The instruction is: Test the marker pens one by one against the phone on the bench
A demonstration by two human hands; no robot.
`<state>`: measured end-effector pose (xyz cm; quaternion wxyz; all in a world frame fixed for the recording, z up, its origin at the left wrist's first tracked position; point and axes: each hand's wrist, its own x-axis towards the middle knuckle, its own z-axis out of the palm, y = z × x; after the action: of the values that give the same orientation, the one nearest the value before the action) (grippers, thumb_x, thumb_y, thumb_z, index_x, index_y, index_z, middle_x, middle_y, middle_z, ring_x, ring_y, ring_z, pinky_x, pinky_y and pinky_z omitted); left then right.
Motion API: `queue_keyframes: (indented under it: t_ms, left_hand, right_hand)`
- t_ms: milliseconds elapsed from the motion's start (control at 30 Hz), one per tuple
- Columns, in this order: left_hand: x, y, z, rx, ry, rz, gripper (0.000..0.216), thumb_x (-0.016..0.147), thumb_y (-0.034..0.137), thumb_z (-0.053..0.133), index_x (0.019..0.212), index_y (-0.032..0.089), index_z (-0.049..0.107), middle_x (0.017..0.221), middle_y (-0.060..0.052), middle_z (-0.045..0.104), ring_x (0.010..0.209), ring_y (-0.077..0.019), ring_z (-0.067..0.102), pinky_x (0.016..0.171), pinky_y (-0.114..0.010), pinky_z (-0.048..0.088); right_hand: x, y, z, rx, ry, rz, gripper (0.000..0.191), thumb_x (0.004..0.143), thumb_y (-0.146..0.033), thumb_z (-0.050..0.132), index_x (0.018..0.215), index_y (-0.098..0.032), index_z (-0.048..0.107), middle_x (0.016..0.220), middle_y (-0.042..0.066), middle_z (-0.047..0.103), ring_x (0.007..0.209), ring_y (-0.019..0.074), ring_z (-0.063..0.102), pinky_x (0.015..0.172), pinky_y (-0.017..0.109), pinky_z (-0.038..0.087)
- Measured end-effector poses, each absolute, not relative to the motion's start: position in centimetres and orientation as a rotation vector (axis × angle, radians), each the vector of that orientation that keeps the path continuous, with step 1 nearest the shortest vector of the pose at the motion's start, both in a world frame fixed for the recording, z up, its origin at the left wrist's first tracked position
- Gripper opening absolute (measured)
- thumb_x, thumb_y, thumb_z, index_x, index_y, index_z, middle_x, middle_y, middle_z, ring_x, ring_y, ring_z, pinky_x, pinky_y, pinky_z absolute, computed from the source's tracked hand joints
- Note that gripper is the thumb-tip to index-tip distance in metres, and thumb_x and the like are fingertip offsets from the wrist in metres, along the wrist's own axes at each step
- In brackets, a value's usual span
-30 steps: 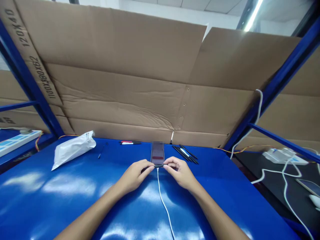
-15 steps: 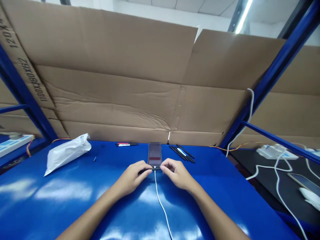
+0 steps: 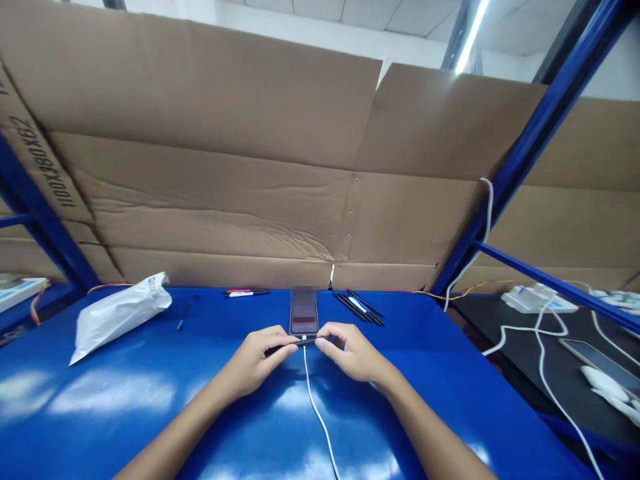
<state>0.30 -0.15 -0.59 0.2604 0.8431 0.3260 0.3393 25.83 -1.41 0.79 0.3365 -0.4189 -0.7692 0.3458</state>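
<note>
2 hands, your left hand [image 3: 257, 360] and right hand [image 3: 349, 352], pinch a thin black stick [image 3: 309, 341] from either end, just at the bottom edge of a smartphone [image 3: 303, 313]. The phone lies flat on the blue table [image 3: 100, 433], a white cable [image 3: 314, 407] running from it toward you. More black sticks [image 3: 357, 308] lie just right of it, pens [image 3: 246, 293] to its left.

Bright frame; overhead strip light [image 3: 470, 37] far right; broad white glare across my blue surface [image 3: 113, 393]; soft shadows; edges bowed by wide-angle distortion.
</note>
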Motion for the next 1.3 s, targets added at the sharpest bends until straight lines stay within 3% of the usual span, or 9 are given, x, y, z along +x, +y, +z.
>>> queue_keyframes:
  t_ms: [233,333,467,600,933,1033,1133,1200,1300]
  left_hand:
    - [-0.3,-0.1,-1.1,2.485,0.735,1.032,0.028,0.106,0.028,0.054,0.123,0.021,0.075,0.090,-0.005,0.068,0.079,-0.0155,0.065,0.074,-0.023,0.050]
    - [0.0,-0.2,-1.4,2.529,0.737,1.061,0.028,0.106,0.026,0.054,0.126,0.021,0.074,0.095,-0.006,0.069,0.083,-0.0157,0.066,0.077,-0.023,0.051]
    - [0.3,-0.3,-1.2,2.501,0.844,0.992,0.028,0.107,0.026,0.053,0.125,0.025,0.074,0.095,-0.004,0.070,0.084,-0.0157,0.066,0.078,-0.024,0.050]
    - [0.3,-0.2,-0.9,2.475,0.874,0.965,0.029,0.107,0.029,0.052,0.122,0.025,0.076,0.089,-0.003,0.070,0.079,-0.0159,0.065,0.073,-0.023,0.049]
    - [0.3,-0.6,-1.4,2.602,0.706,1.109,0.027,0.107,0.024,0.053,0.127,0.020,0.071,0.095,-0.006,0.069,0.082,-0.0153,0.067,0.076,-0.023,0.053]
    - [0.5,-0.5,-1.3,2.597,0.752,1.116,0.026,0.106,0.023,0.054,0.125,0.020,0.071,0.096,-0.006,0.069,0.083,-0.0150,0.067,0.077,-0.023,0.053]
    - [0.4,-0.4,-1.1,2.561,0.808,1.116,0.026,0.106,0.025,0.055,0.124,0.022,0.073,0.094,-0.004,0.070,0.081,-0.0146,0.067,0.076,-0.023,0.053]
    - [0.3,-0.3,-1.2,2.537,0.812,1.115,0.026,0.106,0.025,0.055,0.124,0.022,0.073,0.093,-0.004,0.070,0.080,-0.0145,0.067,0.075,-0.022,0.053]
    - [0.3,-0.4,-1.2,2.520,0.792,1.114,0.027,0.106,0.027,0.054,0.123,0.022,0.074,0.094,-0.004,0.071,0.082,-0.0149,0.068,0.076,-0.023,0.054]
  right_hand:
    - [24.9,-1.4,-0.4,-1.047,-1.885,1.354,0.065,0.101,-0.072,0.037,0.061,-0.021,0.043,0.051,-0.004,0.043,0.048,0.0117,0.041,0.051,0.025,0.034]
    - [25.0,-1.0,-1.1,-1.107,-1.816,1.360,0.069,0.100,-0.075,0.034,0.062,-0.020,0.052,0.053,-0.002,0.049,0.048,0.0122,0.045,0.050,0.026,0.035]
    - [25.6,-0.6,-0.8,-1.077,-1.832,1.166,0.047,0.101,-0.059,0.051,0.086,-0.017,0.068,0.078,0.002,0.067,0.065,0.0143,0.056,0.060,0.025,0.041]
    - [26.0,-1.0,0.4,-1.069,-1.947,0.983,0.026,0.098,-0.042,0.061,0.092,-0.018,0.071,0.085,0.002,0.069,0.078,0.0162,0.058,0.070,0.026,0.041]
    - [24.7,-1.2,-1.1,-1.153,-1.854,1.255,0.073,0.102,-0.072,0.032,0.055,-0.019,0.051,0.047,-0.003,0.045,0.046,0.0113,0.040,0.053,0.026,0.033]
    - [25.1,-0.9,-0.7,-1.157,-1.755,1.239,0.071,0.101,-0.073,0.034,0.073,-0.017,0.066,0.058,0.000,0.059,0.051,0.0131,0.050,0.054,0.026,0.037]
    - [25.5,-1.0,0.0,-1.100,-1.753,1.177,0.050,0.095,-0.066,0.058,0.093,-0.018,0.068,0.077,0.001,0.067,0.061,0.0135,0.056,0.057,0.024,0.041]
    - [25.4,-1.2,0.3,-1.103,-1.792,1.150,0.043,0.093,-0.061,0.065,0.091,-0.018,0.067,0.076,0.000,0.066,0.062,0.0130,0.056,0.058,0.024,0.042]
    - [25.0,-1.4,0.1,-1.133,-1.829,1.128,0.055,0.102,-0.062,0.048,0.070,-0.018,0.059,0.059,-0.001,0.059,0.054,0.0122,0.051,0.059,0.025,0.041]
